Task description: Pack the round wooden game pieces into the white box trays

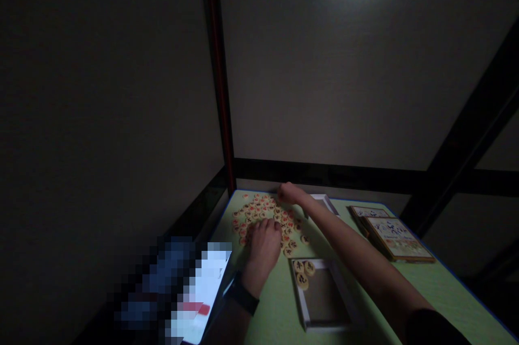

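Note:
A heap of round wooden game pieces with red and black marks lies on the green table. My left hand rests palm down on the near part of the heap, fingers bent over pieces. My right hand reaches to the far edge of the heap, fingers curled; what they hold is hidden. A shallow white-rimmed box near me holds three pieces in its far left corner.
A second white tray sits behind my right forearm. Two printed boxes lie at the table's right. A blurred lit screen stands at the near left. Dark walls and beams close off the back.

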Available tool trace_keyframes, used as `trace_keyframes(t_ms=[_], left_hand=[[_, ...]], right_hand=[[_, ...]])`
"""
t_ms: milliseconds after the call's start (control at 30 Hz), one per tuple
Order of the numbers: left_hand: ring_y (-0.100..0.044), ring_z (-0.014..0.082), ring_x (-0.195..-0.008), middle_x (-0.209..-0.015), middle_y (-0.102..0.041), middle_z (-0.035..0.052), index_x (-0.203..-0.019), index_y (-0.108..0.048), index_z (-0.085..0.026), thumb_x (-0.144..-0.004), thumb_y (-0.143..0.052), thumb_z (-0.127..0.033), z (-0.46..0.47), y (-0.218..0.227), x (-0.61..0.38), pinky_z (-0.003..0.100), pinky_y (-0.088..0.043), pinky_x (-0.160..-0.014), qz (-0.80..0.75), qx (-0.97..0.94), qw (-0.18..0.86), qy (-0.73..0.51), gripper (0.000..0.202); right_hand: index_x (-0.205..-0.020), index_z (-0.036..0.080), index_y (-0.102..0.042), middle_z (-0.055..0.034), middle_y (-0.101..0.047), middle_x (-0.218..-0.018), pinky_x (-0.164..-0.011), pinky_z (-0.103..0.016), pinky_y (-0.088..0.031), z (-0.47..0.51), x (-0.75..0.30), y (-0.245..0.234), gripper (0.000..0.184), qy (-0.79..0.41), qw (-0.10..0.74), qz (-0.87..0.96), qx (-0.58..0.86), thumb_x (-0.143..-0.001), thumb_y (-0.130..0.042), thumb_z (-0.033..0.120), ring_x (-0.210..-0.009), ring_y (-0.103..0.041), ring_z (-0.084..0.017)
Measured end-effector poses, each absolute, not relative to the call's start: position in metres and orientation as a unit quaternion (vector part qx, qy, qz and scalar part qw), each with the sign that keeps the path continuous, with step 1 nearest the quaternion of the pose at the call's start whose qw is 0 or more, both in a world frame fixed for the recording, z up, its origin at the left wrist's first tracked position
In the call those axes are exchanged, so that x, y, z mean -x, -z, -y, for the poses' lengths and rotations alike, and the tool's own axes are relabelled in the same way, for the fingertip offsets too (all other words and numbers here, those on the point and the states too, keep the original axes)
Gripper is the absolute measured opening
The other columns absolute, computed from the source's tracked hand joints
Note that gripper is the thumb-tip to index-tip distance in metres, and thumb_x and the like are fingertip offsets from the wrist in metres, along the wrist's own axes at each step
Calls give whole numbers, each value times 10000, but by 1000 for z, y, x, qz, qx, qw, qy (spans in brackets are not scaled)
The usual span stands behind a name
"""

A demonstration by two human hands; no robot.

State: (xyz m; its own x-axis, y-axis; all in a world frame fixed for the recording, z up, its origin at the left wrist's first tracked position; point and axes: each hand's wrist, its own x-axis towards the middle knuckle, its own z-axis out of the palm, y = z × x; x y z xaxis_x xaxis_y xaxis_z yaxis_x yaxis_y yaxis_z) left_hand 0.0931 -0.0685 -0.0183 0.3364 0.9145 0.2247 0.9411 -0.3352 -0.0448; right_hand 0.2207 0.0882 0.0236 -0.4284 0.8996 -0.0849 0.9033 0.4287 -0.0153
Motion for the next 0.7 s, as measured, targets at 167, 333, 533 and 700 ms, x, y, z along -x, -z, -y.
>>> trace_keyframes(t_ms=[167, 333, 533, 700], left_hand=[[-613, 270, -1112, -1099, -689, 156, -1109, -690, -103, -948, -454, -84, 69, 17, -92, 410, -494, -931, 568, 816, 76, 73, 286], [-604, 274, -1124, -1114, -680, 158, -1110, -689, -107, -950, -446, -93, 70, 17, -92, 416, -486, -936, 566, 818, 73, 71, 291], [-597, 274, -1134, -1122, -673, 156, -1123, -683, -114, -954, -431, -92, 69, 17, -93, 411, -477, -944, 575, 814, 66, 59, 305], [-601, 266, -1119, -1105, -675, 155, -1120, -686, -114, -945, -432, -81, 71, 15, -92, 402, -478, -939, 578, 810, 71, 67, 311]], right_hand=[[-962, 204, -814, -56, -794, -999, -766, -192, -497, -86, -218, -22, 299, 48, 33, -863, -503, -757, -638, 75, -956, -725, -212], [-951, 204, -820, -32, -799, -960, -731, -179, -491, -80, -217, -27, 308, 55, 42, -871, -486, -746, -641, 59, -915, -729, -199], [-997, 190, -806, -96, -789, -997, -721, -224, -511, -68, -209, -28, 277, 40, 64, -861, -504, -771, -653, 142, -935, -735, -243], [-1122, 146, -761, -203, -739, -1132, -810, -308, -537, -63, -194, -28, 331, 0, 60, -845, -532, -834, -618, 228, -1054, -705, -312]])
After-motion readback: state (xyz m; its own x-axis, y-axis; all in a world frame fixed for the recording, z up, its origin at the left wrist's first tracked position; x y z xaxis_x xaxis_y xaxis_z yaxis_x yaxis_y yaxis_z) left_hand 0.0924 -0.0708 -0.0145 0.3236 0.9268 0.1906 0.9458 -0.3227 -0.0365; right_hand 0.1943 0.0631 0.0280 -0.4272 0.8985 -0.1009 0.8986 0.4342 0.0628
